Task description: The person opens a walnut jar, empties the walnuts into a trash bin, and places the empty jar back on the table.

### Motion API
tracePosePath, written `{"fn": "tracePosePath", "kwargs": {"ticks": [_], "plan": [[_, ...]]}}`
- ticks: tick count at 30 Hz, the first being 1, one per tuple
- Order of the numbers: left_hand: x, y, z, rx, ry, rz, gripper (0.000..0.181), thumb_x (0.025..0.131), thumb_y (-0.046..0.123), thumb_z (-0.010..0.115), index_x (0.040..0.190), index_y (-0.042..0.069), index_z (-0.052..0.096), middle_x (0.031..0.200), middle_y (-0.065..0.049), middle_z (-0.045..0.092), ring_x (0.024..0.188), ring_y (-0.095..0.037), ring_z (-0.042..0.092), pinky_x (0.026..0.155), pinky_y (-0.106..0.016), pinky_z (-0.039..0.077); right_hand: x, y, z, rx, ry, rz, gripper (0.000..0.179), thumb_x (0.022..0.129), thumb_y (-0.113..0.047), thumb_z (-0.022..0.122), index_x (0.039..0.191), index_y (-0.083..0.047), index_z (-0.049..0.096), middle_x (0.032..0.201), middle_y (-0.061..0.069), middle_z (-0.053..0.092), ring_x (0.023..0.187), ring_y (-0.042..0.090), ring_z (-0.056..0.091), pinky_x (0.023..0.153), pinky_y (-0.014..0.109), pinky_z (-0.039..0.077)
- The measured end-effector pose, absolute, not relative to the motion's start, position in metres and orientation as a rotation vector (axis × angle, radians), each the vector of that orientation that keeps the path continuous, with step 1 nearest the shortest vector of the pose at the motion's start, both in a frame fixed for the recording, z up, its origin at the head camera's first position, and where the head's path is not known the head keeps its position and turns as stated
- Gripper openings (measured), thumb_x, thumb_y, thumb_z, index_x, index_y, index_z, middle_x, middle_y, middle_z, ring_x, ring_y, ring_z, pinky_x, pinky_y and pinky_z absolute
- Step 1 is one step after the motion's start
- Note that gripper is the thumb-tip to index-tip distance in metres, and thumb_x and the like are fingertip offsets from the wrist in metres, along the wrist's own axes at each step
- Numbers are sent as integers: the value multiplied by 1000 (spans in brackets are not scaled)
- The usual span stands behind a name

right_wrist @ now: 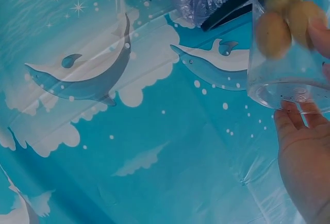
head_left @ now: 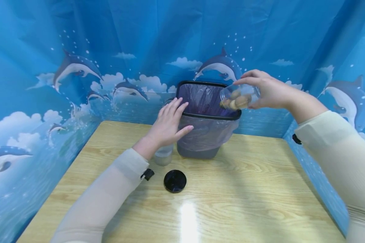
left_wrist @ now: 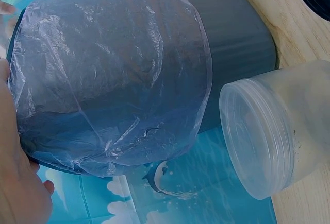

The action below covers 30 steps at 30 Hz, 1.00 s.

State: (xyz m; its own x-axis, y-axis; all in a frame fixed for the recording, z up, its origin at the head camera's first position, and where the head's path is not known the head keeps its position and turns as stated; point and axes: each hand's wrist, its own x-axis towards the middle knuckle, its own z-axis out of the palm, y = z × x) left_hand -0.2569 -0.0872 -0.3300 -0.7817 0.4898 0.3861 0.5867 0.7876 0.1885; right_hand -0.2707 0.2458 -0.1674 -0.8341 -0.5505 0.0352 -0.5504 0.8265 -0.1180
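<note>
In the head view my right hand [head_left: 269, 89] grips a clear plastic jar [head_left: 255, 94], tilted with its mouth towards the trash bin [head_left: 197, 153]. Several brownish rounded pieces [right_wrist: 273, 34] lie inside the jar; their kind is unclear. Some sit near its mouth, over the bin's right side. A thin translucent purple bag [head_left: 205, 133] lines the bin and folds over its black rim. My left hand [head_left: 168, 123] rests at the bin's left rim, fingers extended and thumb spread over the front. Only part of this hand [left_wrist: 20, 183] shows in the left wrist view.
A second translucent jar [left_wrist: 258, 136], without a lid, stands left of the bin, partly behind the left wrist. In front of it a round black lid [head_left: 175, 181] lies on the wooden table [head_left: 246, 195]. Blue dolphin-print curtains [head_left: 158, 40] enclose the back and sides.
</note>
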Motion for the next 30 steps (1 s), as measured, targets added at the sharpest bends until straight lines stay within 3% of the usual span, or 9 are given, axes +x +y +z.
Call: {"fn": "tracePosePath", "kwargs": {"ticks": [30], "plan": [[-256, -88, -330, -834, -2650, -450, 85, 99, 67, 39, 162, 18, 10, 168, -8, 3, 154, -26, -2, 121, -52, 5, -258, 240, -155, -963, 3035, -150, 84, 81, -2, 81, 153, -20, 42, 158, 16, 24, 144, 43, 20, 98, 67, 38]]}}
